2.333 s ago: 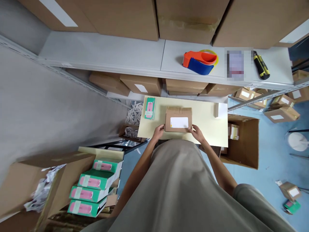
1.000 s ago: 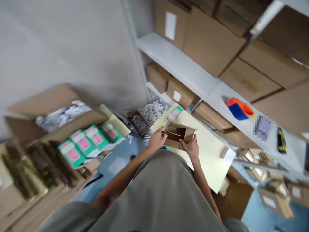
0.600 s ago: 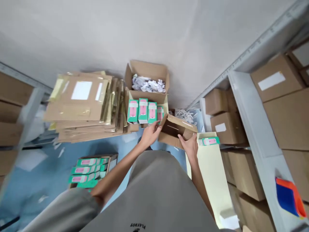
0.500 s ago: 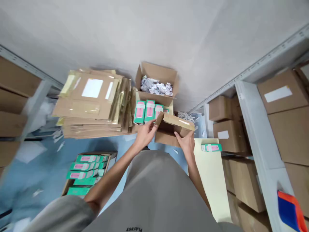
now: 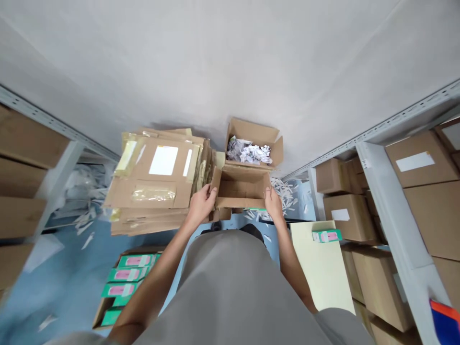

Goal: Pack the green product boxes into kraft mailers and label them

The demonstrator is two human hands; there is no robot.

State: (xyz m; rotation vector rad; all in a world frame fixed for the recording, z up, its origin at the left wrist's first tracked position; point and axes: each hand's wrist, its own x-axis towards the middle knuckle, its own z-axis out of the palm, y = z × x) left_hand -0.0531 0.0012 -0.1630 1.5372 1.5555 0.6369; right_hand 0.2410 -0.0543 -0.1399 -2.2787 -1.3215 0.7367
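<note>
Just right of the cardboard stack (image 5: 153, 177), an open brown carton (image 5: 239, 202) hangs between two hands, its cardboard bottom showing. Beyond it, right of the stack's far part, a larger carton (image 5: 254, 128) holds crumpled paper (image 5: 255, 154); whether the two cartons touch cannot be told. Nearer the person than the stack, a floor carton (image 5: 101, 309) holds rows of green-and-pink boxes (image 5: 120, 290).

Well right of the stack, a cream tabletop (image 5: 321, 278) bears a single green-and-pink box (image 5: 327, 235), with shelved brown boxes (image 5: 347, 215) past it. White paper strips (image 5: 286, 191) lie between stack and shelf, partly hidden by the right hand (image 5: 273, 203).

That hand grips the open carton's end farther from the stack; the left hand (image 5: 201, 205) is clamped on the nearer end. The carton's opening faces up, its long axis running sideways away from the stack.
</note>
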